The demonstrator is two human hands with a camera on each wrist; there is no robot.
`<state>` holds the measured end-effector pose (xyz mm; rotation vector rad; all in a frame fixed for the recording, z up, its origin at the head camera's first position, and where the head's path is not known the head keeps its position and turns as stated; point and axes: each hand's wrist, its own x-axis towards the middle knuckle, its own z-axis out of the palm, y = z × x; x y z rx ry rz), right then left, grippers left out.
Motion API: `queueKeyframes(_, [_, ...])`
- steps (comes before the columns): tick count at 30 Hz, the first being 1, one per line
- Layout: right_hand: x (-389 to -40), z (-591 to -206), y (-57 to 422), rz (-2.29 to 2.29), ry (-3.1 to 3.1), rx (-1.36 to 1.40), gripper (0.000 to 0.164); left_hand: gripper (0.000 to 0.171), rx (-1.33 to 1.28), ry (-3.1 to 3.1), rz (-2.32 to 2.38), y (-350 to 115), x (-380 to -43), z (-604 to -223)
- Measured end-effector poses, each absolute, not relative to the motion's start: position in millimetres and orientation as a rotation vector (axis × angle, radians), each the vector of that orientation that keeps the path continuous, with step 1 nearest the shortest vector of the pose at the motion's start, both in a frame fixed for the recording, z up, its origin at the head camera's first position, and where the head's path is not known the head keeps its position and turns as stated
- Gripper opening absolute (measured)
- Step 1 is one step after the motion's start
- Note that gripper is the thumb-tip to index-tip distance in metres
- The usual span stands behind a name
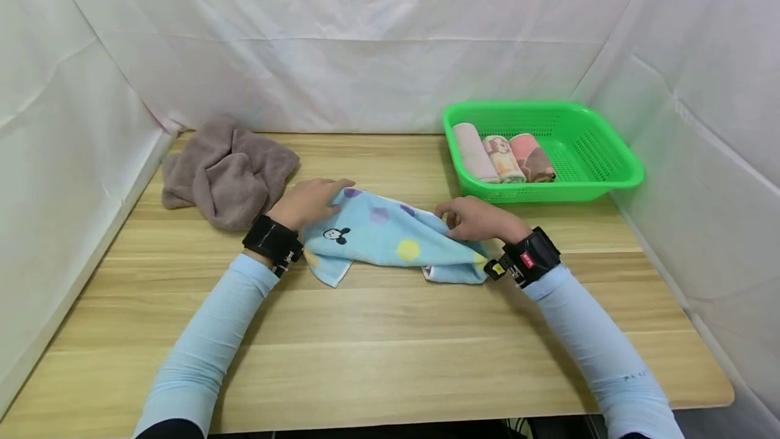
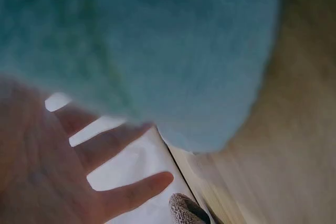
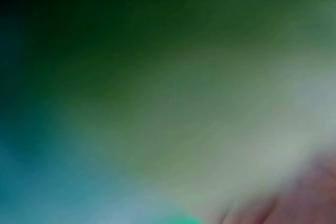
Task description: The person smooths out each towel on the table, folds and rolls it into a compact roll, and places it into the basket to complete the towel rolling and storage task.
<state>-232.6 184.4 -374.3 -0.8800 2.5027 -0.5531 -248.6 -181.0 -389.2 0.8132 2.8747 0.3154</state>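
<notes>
A light blue towel (image 1: 378,229) with purple and yellow dots and a small cartoon face lies loosely spread and creased at the middle of the table. My left hand (image 1: 309,203) is at its upper left corner; in the left wrist view its fingers (image 2: 113,145) are straight and spread, partly covered by the towel (image 2: 184,51). At the far right edge, my right hand (image 1: 478,217) pinches the towel with curled fingers. The right wrist view is mostly a blur, with a bit of the hand (image 3: 310,198) in the lower corner.
A crumpled brown-grey towel (image 1: 228,171) lies at the back left, near my left wrist. A green basket (image 1: 548,192) stands at the back right with a pale roll (image 1: 474,152), a patterned roll (image 1: 504,159) and a pink-brown roll (image 1: 532,157). White curtains enclose the wooden table (image 1: 390,358).
</notes>
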Motion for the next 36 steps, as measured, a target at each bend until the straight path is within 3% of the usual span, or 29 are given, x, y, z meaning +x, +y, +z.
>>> queueKeyframes(2, [-227.8,-373.0,184.0,-0.581,2.584,-0.952,0.013,0.054,0.823,2.883,0.336,-180.0,-248.3,-389.2])
queueKeyframes(5, [-219.3,-369.3,184.0,-0.672,2.648,-1.059,0.021,0.047,0.870,2.894,0.353,-179.7,-247.9,-387.2])
queueKeyframes(10, [-206.8,-362.3,183.0,-0.931,2.546,-1.290,0.020,0.012,0.981,2.916,0.372,-180.8,-246.6,-381.0])
queueKeyframes(16, [-196.3,-345.0,183.7,-1.005,2.421,-1.265,0.025,0.027,0.990,3.040,0.475,-188.0,-239.8,-356.6])
queueKeyframes(24, [-191.4,-329.2,199.8,-0.362,2.726,-1.109,0.012,0.020,0.966,3.429,0.448,-209.8,-231.2,-312.9])
queueKeyframes(29, [-182.9,-309.3,216.0,-0.369,3.098,-1.145,0.011,0.017,0.984,3.600,0.443,-223.3,-223.1,-290.9])
queueKeyframes(33, [-166.1,-293.0,224.6,-0.428,3.311,-1.313,0.026,0.017,1.028,3.565,0.424,-234.5,-205.5,-288.4])
queueKeyframes(36, [-149.5,-293.1,225.3,-0.346,3.125,-1.305,0.033,0.020,1.060,3.351,0.355,-242.9,-184.3,-298.7])
